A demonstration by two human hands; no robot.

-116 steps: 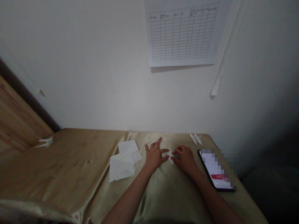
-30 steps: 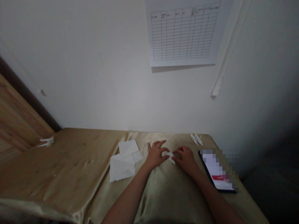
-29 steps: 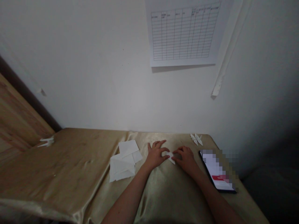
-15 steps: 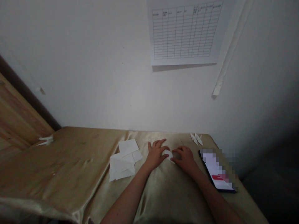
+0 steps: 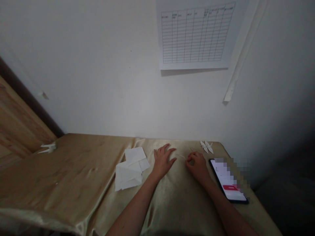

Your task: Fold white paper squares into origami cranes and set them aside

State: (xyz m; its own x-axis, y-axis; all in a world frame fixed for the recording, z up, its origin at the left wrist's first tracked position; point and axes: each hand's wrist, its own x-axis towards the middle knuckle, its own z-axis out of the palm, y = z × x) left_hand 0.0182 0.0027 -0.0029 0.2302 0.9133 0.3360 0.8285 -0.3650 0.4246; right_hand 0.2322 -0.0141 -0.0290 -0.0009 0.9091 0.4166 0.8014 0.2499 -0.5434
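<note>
My right hand pinches a small piece of white folded paper between thumb and fingers. The paper is seen nearly edge-on as a thin pale strip, so its folds cannot be made out. To its left, my left hand is open and holds nothing, with thumb and fingers spread just over the cloth. Beyond my left hand lie several white paper sheets, loosely overlapping. Two small folded paper cranes sit side by side at the back right.
A gold satin cloth covers the table, which meets a white wall. On the right lies a phone with its screen lit. Another folded white paper piece rests at the far left. A printed table sheet hangs on the wall.
My left hand has let go of the folded paper and moved slightly left, its fingers spreading. My right hand has drawn a little right and turned the paper edge-on.
</note>
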